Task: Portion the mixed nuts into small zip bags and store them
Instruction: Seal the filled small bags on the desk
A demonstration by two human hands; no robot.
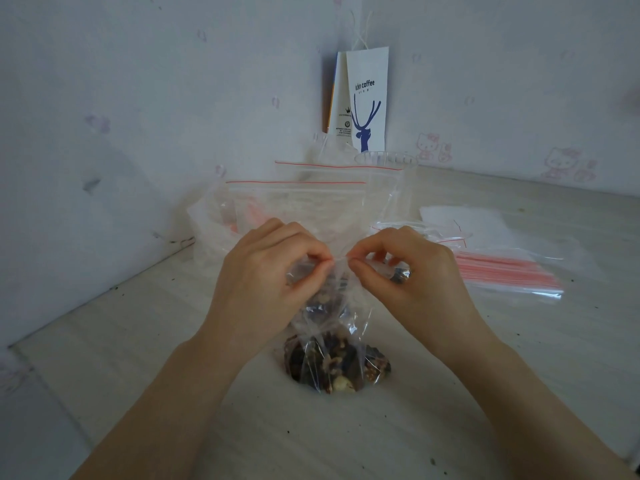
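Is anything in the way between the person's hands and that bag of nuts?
Nothing visible. The left hand and the right hand already pinch the gathered top of the bag of nuts, whose bottom rests on the table. A stack of empty zip bags lies off to the right.

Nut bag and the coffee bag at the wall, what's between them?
Head view: upright zip bags with red strips and a clear cup stand between them.
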